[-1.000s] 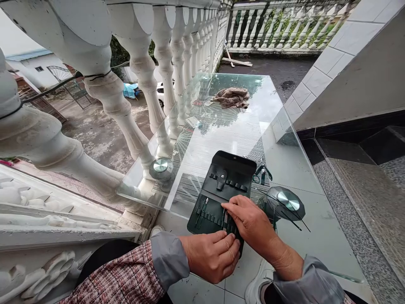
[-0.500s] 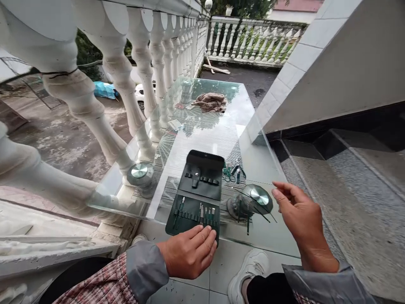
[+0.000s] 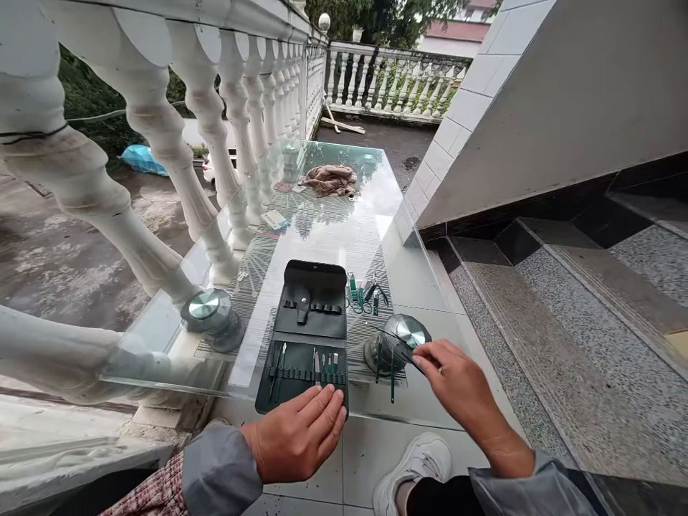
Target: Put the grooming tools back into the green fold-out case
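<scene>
A dark green manicure case (image 3: 309, 332) lies unfolded on the glass table, several slim metal-tipped tools (image 3: 322, 360) in the loops of its lower half. My left hand (image 3: 304, 433) rests flat on the case's near edge, fingers stretched out. Over the glass at the right, my right hand (image 3: 456, 376) pinches the near end of a thin dark tool (image 3: 411, 358). Beside it on the glass lie other thin dark green tools (image 3: 393, 380). Nail clippers (image 3: 375, 302) and small green-handled scissors (image 3: 359, 304) sit right of the case's upper half.
The glass table (image 3: 413, 283) has round metal-capped supports (image 3: 205, 304) under it. Farther back are a crumpled brown cloth (image 3: 330, 180) and a small card (image 3: 274, 219). White balusters (image 3: 188, 165) run along the left; stone steps (image 3: 564, 287) rise at the right.
My right hand has moved left and down onto the thin tools and closed on one. My left hand stays on the case. The whole view has shifted slightly.
</scene>
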Demonstrator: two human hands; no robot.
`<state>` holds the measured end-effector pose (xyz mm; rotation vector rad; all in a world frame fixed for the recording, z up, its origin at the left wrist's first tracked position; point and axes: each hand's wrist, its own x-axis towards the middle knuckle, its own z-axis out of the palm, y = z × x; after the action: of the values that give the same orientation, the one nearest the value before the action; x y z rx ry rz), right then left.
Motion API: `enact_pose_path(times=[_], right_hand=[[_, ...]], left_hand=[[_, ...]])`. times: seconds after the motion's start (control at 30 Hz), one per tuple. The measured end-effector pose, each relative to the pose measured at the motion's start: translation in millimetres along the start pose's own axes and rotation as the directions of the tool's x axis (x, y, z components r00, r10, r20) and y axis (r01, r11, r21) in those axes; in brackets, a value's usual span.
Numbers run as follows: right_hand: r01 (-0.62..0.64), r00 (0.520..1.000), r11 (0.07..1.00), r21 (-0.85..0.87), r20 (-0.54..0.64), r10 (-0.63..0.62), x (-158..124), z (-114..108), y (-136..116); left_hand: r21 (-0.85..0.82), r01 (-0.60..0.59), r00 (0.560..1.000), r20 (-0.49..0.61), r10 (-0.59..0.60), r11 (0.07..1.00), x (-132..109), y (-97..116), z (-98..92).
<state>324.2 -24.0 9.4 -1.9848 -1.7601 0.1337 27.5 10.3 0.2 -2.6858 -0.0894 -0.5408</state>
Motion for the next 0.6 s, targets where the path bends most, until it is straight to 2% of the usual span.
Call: enact_pose_path(times=[0.13, 0.3, 0.6], right_hand=[[0.050, 0.999, 0.983, -0.175, 0.001, -0.050, -3, 11, -7], [0.112, 0.994, 0.935, -0.336, 0.047, -0.102, -4, 11, -10], [0.190, 0.982, 0.853, -0.487, 0.080, -0.173, -10, 15, -7]], left_hand=[[-0.012, -0.003, 1.000, -0.010, 0.003, 1.000, 1, 0, 1.7], [-0.027, -0.025, 1.000, -0.008, 0.025, 0.999, 4, -1, -1.4], [-0.051, -0.129, 0.992, 0.003, 0.130, 0.990, 7, 0, -5.9]])
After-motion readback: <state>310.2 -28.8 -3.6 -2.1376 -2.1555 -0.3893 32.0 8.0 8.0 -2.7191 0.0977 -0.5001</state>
